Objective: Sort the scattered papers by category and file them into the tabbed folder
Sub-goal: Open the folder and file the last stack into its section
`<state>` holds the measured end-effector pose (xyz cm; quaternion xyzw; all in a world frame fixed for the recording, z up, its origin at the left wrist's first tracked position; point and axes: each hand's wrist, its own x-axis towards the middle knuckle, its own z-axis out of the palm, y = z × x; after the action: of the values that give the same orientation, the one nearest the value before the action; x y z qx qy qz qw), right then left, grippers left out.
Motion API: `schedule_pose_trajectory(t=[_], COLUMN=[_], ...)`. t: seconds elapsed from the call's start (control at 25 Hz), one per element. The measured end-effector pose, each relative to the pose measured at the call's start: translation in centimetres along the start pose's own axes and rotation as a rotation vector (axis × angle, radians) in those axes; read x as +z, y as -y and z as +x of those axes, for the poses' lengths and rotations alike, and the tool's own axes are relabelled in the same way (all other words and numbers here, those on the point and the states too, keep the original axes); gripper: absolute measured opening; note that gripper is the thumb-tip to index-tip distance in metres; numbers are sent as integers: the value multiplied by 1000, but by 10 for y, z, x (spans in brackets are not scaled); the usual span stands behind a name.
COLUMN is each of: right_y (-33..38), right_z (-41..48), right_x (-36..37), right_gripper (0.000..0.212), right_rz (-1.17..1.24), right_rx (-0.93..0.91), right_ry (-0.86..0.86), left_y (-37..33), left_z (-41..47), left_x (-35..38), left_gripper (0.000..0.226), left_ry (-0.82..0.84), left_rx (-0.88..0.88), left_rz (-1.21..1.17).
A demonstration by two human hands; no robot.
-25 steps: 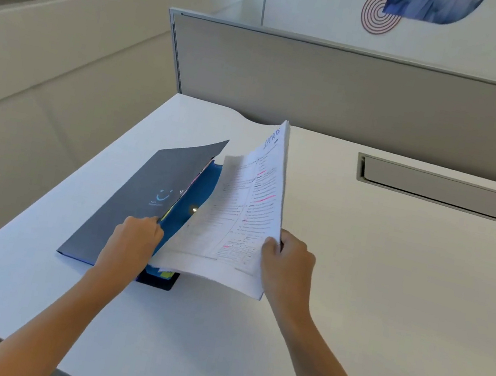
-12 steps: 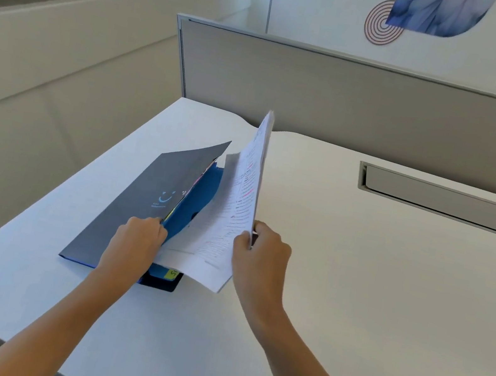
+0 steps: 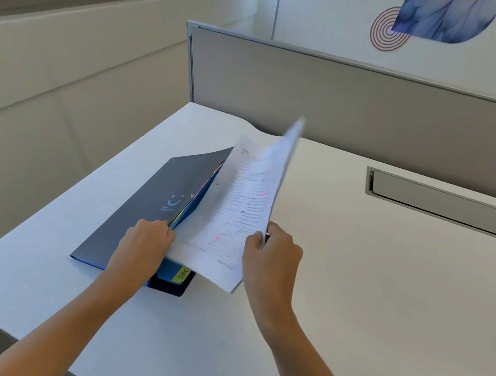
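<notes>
A dark grey tabbed folder [image 3: 151, 200] with a smiley logo lies on the left part of the white desk [image 3: 386, 295]. Blue dividers and a yellow tab label [image 3: 181, 275] show at its near edge. My left hand [image 3: 143, 245] grips the cover's near edge and holds it lifted. My right hand [image 3: 271, 255] pinches the near right edge of a stack of printed papers [image 3: 235, 212] with pink highlights. The sheets stand tilted and partly blurred, their left edge down inside the folder's opening.
A grey partition panel [image 3: 370, 106] runs along the back of the desk. A recessed cable tray [image 3: 455, 207] sits at the back right. The desk's left and front edges drop off to the floor. A wall with windows is on the left.
The papers have swung upright toward the folder, then tilted back a little. My right hand moved left with them. My left hand stays on the cover.
</notes>
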<state>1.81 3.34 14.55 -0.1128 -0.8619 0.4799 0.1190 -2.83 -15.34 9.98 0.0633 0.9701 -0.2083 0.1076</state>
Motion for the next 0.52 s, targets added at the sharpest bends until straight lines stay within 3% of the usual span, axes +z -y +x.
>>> schedule_pose_trajectory(t=[0.12,0.52], right_y=[-3,3], right_z=[-6,16], right_x=[-1,25], right_gripper=[36,18], right_rz=[36,51], right_rx=[38,76], right_ry=[49,140], left_y=[2,-3], left_z=[-1,-1], left_x=[-4,-2], left_gripper=[37,36], left_ry=[-27,-62], left_rx=[-12,-17], left_rz=[-16,-25])
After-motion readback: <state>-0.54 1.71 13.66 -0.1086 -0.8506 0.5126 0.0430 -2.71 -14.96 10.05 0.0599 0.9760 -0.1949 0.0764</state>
